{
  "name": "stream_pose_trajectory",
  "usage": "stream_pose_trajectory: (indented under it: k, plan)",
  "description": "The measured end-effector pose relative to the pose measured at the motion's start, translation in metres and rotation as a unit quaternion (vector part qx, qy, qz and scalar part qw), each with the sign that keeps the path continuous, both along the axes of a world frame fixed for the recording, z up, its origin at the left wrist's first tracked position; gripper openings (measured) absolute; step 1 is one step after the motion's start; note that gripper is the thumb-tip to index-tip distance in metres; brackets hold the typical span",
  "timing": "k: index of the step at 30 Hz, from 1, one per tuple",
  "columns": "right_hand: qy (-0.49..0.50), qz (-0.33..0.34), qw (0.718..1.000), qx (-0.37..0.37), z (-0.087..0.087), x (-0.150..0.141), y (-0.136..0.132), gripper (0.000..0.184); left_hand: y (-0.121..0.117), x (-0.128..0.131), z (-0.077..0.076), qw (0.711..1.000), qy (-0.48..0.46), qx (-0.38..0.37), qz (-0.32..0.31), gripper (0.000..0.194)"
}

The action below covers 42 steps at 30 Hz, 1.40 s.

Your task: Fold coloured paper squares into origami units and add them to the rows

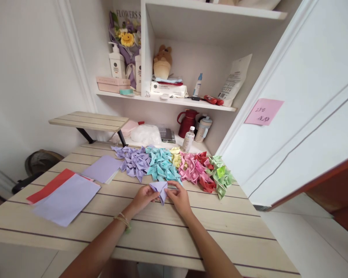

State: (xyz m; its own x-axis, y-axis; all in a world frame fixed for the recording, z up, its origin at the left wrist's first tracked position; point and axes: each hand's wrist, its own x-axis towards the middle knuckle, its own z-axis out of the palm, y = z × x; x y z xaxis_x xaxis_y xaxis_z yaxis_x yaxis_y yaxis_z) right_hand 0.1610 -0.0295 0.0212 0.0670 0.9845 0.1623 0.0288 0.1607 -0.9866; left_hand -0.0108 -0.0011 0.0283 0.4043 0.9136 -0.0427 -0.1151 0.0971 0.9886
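Between the fingertips of the left hand point(143, 197) and the right hand point(179, 197), a folded purple paper point(159, 187) is pinched above the table point(159, 235). Its tip is pointed toward the near edge; its long axis cannot be told. Just beyond, the way is blocked by heaped folded pieces point(164, 164), backed by a bottle point(188, 141). Flat sheets point(65, 202) are spread at left.

Worktop point(243, 227): pale, dark-lined
Far side: lilac pieces point(135, 162), turquoise pieces point(162, 162), yellow pieces point(176, 156), pink pieces point(193, 170), red pieces point(208, 186), green pieces point(224, 178), all folded paper
Left: large lilac sheet point(66, 200) overlapping red sheet point(50, 187); smaller lilac sheet point(103, 168) near
Back left: black-legged riser point(88, 120)
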Motion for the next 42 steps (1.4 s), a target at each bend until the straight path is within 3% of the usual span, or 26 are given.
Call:
stream_pose_trajectory:
  k: [7, 13, 19, 24, 29, 34, 36, 39, 42]
  plan:
    - [-0.097, 0.061, 0.993, 0.004, 0.006, -0.004, -0.008, 0.058, 0.001, -0.001, -0.004, 1.000, -0.009, -0.001, 0.009, 0.042]
    - [-0.169, 0.055, 0.983, 0.041, 0.005, -0.003, -0.009, 0.074, 0.002, -0.002, -0.004, 1.000, -0.016, 0.003, 0.011, 0.043]
    - [-0.210, 0.047, 0.976, 0.036, 0.003, -0.002, -0.008, 0.059, -0.001, -0.001, -0.001, 1.000, -0.005, 0.010, 0.000, 0.041]
    - [-0.254, 0.031, 0.964, 0.073, 0.005, -0.002, -0.008, 0.048, -0.008, 0.003, 0.002, 0.999, 0.015, 0.029, 0.014, 0.041]
    - [-0.313, 0.002, 0.941, 0.127, 0.008, -0.019, -0.009, 0.057, -0.012, 0.012, 0.003, 0.984, 0.079, 0.120, 0.101, 0.036]
    - [-0.385, -0.052, 0.919, 0.063, 0.009, -0.028, -0.012, 0.050, -0.011, 0.012, 0.004, 0.975, 0.092, 0.145, 0.140, 0.042]
    - [-0.332, -0.066, 0.940, 0.050, 0.008, -0.022, -0.011, 0.046, -0.011, 0.010, 0.005, 0.972, 0.100, 0.161, 0.136, 0.050]
    - [-0.111, -0.019, 0.994, 0.014, 0.006, -0.008, -0.006, 0.038, -0.012, 0.006, 0.006, 0.977, 0.106, 0.162, 0.093, 0.052]
    - [0.037, 0.036, 0.998, -0.022, 0.007, 0.005, -0.001, 0.028, -0.012, 0.005, 0.006, 0.987, 0.071, 0.129, 0.056, 0.036]
